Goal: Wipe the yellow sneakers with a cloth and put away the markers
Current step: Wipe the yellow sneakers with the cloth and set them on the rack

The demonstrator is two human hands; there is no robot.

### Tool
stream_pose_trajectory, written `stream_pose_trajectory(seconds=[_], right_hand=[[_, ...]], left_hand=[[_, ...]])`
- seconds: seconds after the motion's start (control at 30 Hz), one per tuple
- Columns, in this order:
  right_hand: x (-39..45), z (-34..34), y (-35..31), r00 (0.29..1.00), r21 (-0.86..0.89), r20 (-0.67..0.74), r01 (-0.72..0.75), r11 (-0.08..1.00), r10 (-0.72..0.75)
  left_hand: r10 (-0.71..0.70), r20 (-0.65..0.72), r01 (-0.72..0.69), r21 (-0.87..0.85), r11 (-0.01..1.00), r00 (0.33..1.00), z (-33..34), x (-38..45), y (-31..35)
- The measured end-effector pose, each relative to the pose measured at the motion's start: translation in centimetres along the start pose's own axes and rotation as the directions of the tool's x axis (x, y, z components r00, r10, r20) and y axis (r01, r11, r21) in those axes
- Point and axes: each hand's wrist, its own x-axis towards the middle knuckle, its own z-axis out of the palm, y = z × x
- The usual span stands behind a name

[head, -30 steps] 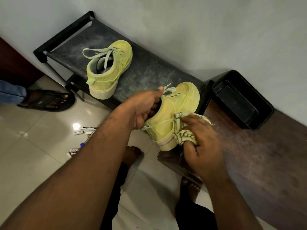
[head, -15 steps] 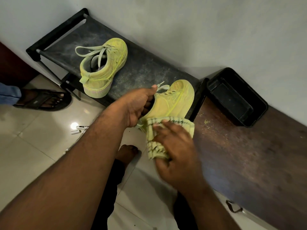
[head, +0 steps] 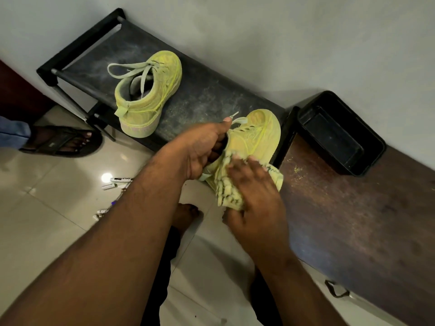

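Note:
My left hand [head: 200,149] grips a yellow sneaker [head: 256,135] by its collar, holding it over the right end of the black shoe rack [head: 202,90]. My right hand [head: 256,201] presses a yellow-green striped cloth [head: 229,189] against the sneaker's heel and side. The second yellow sneaker [head: 147,95] stands on the rack to the left, laces loose. Several markers [head: 117,182] lie on the tiled floor at the left, partly hidden behind my left forearm.
A black rectangular tray [head: 341,135] sits on the dark wooden bench [head: 353,220] at the right, against the wall. Another person's foot in a black sandal [head: 61,141] stands on the floor at the left. My own bare feet are below the sneaker.
My right hand with the cloth has slid along the held sneaker's side, down from the sole and back up toward the heel. The left hand keeps its grip.

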Motion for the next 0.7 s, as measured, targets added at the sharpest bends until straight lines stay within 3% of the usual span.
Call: stream_pose_trajectory(seconds=[0.1,0.3,0.37,0.47,0.53,0.63,0.7], right_hand=[[1.0,-0.3,0.3,0.969,0.143,-0.074,-0.225,0.964,0.237],[-1.6,1.1,-2.3,0.994,-0.030,-0.037,-0.106,0.994,0.105],[-0.3,0.5,-1.1,0.967,0.009,-0.045,-0.249,0.968,0.249],[1.8,-0.6,0.2,0.874,0.158,-0.042,-0.473,0.867,0.484],[1.1,-0.3,-1.0,0.905,0.099,-0.014,-0.422,0.901,0.426],[-1.4,1.7,-3.6,0.981,-0.059,0.045,-0.188,0.980,0.191],[-1.7,2.1,-3.1,0.993,-0.136,0.061,-0.088,0.987,0.097]], left_hand=[[0.005,0.012,-0.005,-0.009,1.000,1.000,0.3,0.1,-0.1],[-0.021,0.023,0.022,-0.025,0.999,0.999,-0.5,0.5,-0.2],[-0.013,0.050,0.013,-0.007,1.000,0.999,0.0,0.3,-0.1],[0.008,0.043,-0.008,0.011,1.000,0.999,0.6,0.0,0.0],[0.026,0.033,-0.026,0.011,1.000,0.999,0.3,-0.1,0.0],[0.036,-0.001,-0.036,-0.008,0.999,0.999,-0.6,-0.2,0.1],[0.035,-0.028,-0.036,-0.050,0.998,0.999,-0.8,-0.2,0.1]])
